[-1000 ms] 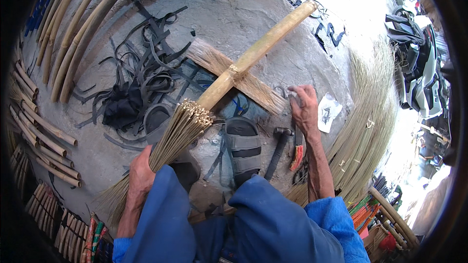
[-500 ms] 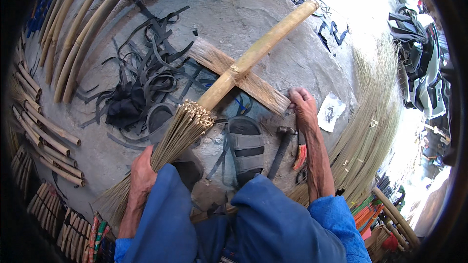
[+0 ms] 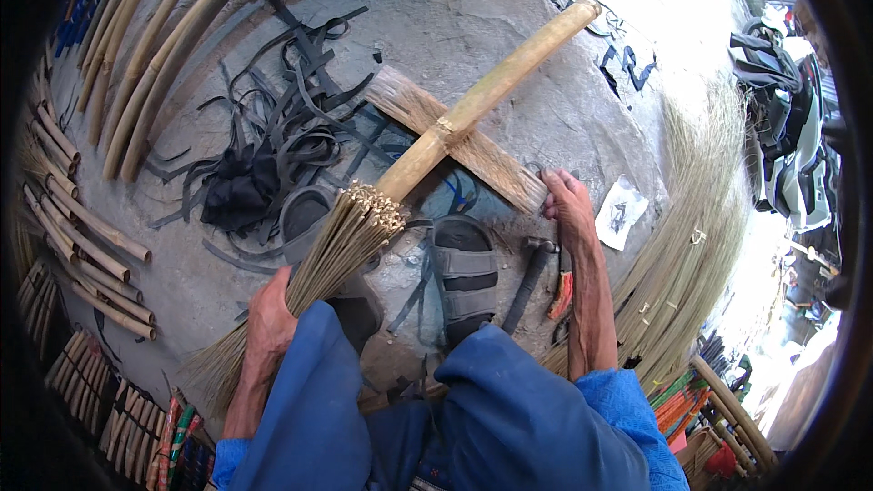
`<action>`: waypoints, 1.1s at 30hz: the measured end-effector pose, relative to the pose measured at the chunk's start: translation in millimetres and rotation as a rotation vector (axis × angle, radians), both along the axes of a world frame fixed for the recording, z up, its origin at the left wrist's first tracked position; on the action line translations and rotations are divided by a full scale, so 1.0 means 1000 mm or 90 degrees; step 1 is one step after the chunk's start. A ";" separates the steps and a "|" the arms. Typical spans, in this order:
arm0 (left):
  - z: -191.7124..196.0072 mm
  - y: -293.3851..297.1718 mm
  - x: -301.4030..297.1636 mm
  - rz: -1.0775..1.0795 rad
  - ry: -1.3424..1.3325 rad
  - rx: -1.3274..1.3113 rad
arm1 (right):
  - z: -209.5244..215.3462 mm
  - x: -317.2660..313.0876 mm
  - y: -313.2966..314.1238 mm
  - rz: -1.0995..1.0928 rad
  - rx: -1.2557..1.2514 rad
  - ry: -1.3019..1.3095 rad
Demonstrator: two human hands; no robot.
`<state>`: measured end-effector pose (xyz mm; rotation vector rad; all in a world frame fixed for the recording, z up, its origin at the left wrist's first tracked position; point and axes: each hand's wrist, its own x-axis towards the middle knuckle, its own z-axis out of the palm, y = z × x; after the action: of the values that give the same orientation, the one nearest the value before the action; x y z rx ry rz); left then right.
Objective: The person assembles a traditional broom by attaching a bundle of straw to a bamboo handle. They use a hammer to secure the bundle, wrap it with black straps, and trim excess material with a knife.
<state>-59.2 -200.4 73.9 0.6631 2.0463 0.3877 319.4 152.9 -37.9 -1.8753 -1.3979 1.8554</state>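
Since the earlier frames the right hand [image 3: 566, 203] has slid a little along the wooden plank [image 3: 464, 141], away from the hammer [image 3: 527, 277]; the rest has stayed put.

Head view: the left hand [image 3: 270, 320] is closed around the bundle of broom straws [image 3: 314, 268] bound to one bamboo pole [image 3: 482, 95], which lies across the plank. The right hand rests fingers bent on the plank's near end; whether it grips, I cannot tell. Below the plank: one sandalled foot [image 3: 466, 277], one hammer, one red-handled tool [image 3: 559, 293]. Left of it, a heap of black strips [image 3: 273, 141].
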 end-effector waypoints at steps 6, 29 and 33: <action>-0.001 0.001 -0.001 0.037 -0.022 0.012 | -0.014 0.000 -0.006 -0.408 0.026 0.280; -0.003 -0.003 -0.005 0.008 -0.024 0.054 | 0.043 -0.060 -0.023 0.498 0.619 -0.241; 0.002 -0.006 -0.010 -0.022 -0.003 0.013 | 0.056 -0.053 -0.004 0.375 0.578 -0.135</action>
<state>-69.1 -206.3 75.5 0.7082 2.0256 0.3898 266.5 148.6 18.5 -1.2644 -2.4827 0.8357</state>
